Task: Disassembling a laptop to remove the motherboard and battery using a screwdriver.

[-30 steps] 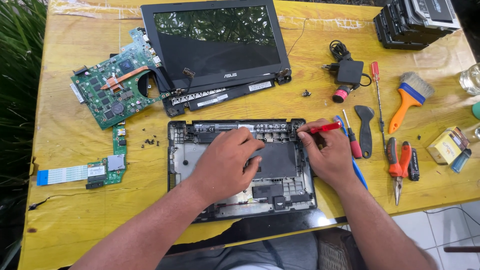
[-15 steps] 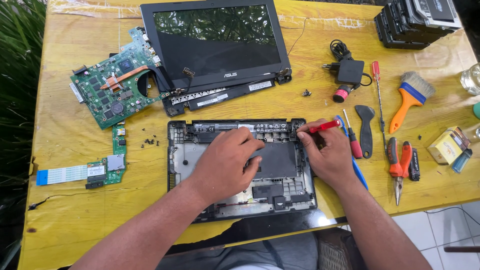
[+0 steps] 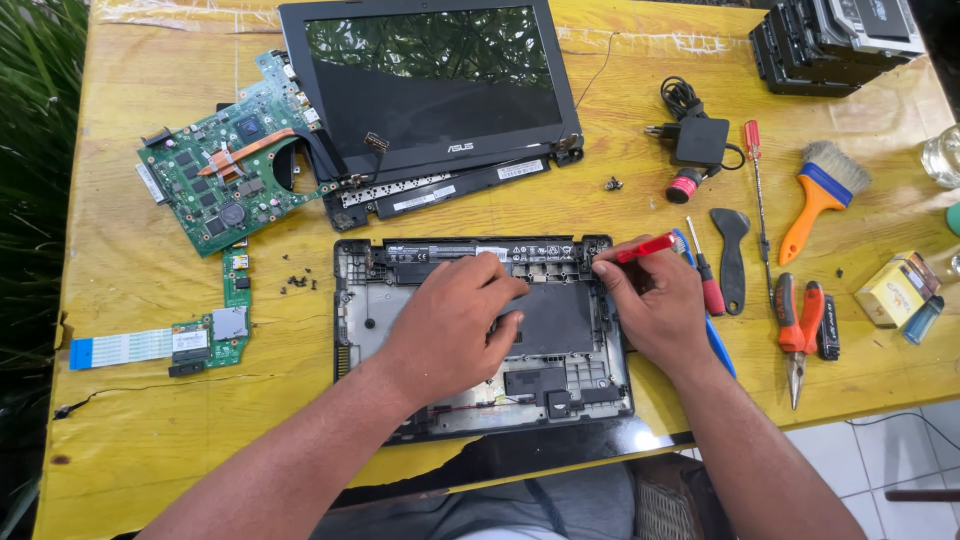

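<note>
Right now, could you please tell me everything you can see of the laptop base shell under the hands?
The laptop base shell is a dark plastic tray, stripped of its board, lying flat and open side up near the yellow table's front edge. Ribs, screw posts and a smooth black panel fill it; labels line its far wall. The left hand rests palm down inside, and the right hand touches its right rim, holding a red-handled screwdriver.
</note>
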